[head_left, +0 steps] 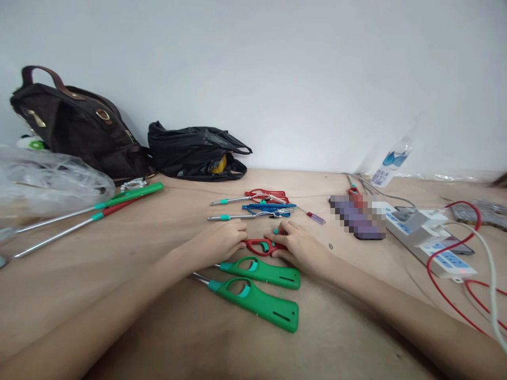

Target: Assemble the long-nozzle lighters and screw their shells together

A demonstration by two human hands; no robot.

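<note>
My left hand [222,240] and my right hand [297,244] both lie on the wooden table [356,327], fingers curled round a red lighter [260,246] that runs between them. Just in front of my hands lie two green long-nosed lighters [263,272] [257,302], side by side, handles to the right. Behind my hands lie a red lighter shell [266,195] and a blue lighter [269,209] with bare metal tubes, and a small red-handled screwdriver [315,216] beside them.
A brown handbag [75,124] and a black plastic bag [194,150] stand against the wall. At the left are a clear plastic bag [43,179] and two long lighters [95,211]. At the right are a power strip [431,240], red and white cables [467,274], and a bottle [390,163].
</note>
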